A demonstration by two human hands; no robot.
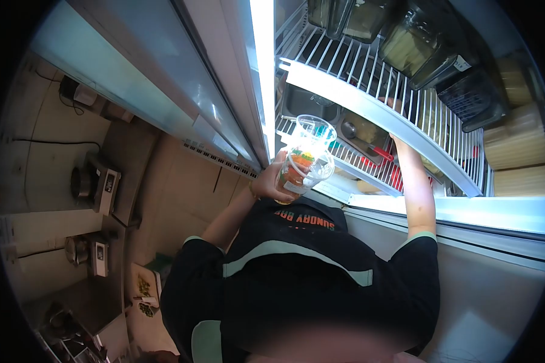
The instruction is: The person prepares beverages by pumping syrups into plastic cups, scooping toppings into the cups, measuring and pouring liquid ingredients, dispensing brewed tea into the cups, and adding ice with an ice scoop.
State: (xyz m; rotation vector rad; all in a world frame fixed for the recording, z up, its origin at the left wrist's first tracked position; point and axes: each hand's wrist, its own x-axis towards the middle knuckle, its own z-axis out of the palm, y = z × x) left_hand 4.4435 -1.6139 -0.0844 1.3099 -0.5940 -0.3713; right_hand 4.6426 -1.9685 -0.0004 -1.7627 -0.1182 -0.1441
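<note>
Clear plastic cups (315,128) with orange and green print are held together in my left hand (274,181), whose fingers wrap round them in front of the open fridge. Glare hides whether anything is inside the cups. My right arm reaches into the fridge below a white wire shelf (369,112). Only part of my right hand (393,104) shows between the shelf's wires, so its fingers and anything in them are hidden. Near that forearm, on the level below, lie a red-handled utensil (381,153) and a metal ladle or scoop (349,129) in a container.
Dark clear-sided containers (409,45) stand on the upper wire shelf. A dark perforated basket (473,100) is at its right. The fridge door frame (262,72) rises at left. Behind it are a steel counter with pots on scales (107,190) and a cutting board (145,281) with chopped food.
</note>
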